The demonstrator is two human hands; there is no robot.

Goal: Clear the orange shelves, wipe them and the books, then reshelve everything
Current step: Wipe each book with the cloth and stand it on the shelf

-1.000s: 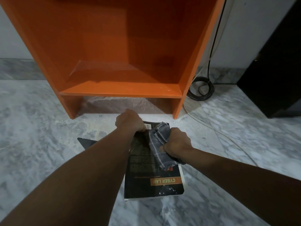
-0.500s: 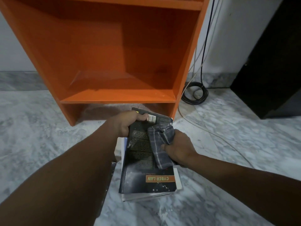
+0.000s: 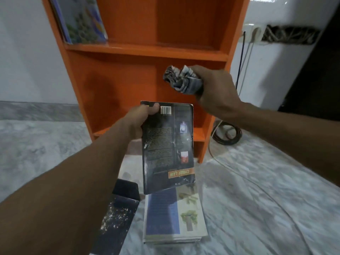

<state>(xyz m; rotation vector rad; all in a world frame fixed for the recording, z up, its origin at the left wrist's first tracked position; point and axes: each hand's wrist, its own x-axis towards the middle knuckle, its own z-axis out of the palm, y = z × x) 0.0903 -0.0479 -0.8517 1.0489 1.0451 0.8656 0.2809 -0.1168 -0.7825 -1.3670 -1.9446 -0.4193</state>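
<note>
Book (image 3: 168, 144): head view; a dark paperback with its back cover toward the camera, a barcode near the top edge and an orange band reading "CYBER LAW" upside down near the bottom. It is held in the air at the centre of the view, in front of the lower compartment of the shelves, with its bottom edge above the pile on the floor.
Left hand (image 3: 136, 122): at 9 o'clock of the book, grasping its upper left corner. The thumb lies over the cover beside the barcode and the fingers are hidden behind.
Right hand (image 3: 215, 89): at 1 o'clock of the book and apart from it, clenched round the cloth.
Cloth (image 3: 181, 80): grey, checked and bunched up, sticking out of the fist toward 9 o'clock, not touching the book.
Shelves (image 3: 147, 51): orange, at 12 o'clock, standing on the floor against a white wall.
Picture book (image 3: 82, 19): on the upper board at 11 o'clock, leaning against the left side panel.
Pile of books (image 3: 174, 221): flat on the floor at 6 o'clock; the top cover is blue and white with green plants.
Dark sheet (image 3: 123, 208): at 7 o'clock, just beside the pile, flecked with pale specks; I cannot tell what it is.
Floor (image 3: 257, 199): grey-white marble.
Cable (image 3: 226, 142): a black coil on the floor at 3 o'clock, just beside the right foot of the shelves.
</note>
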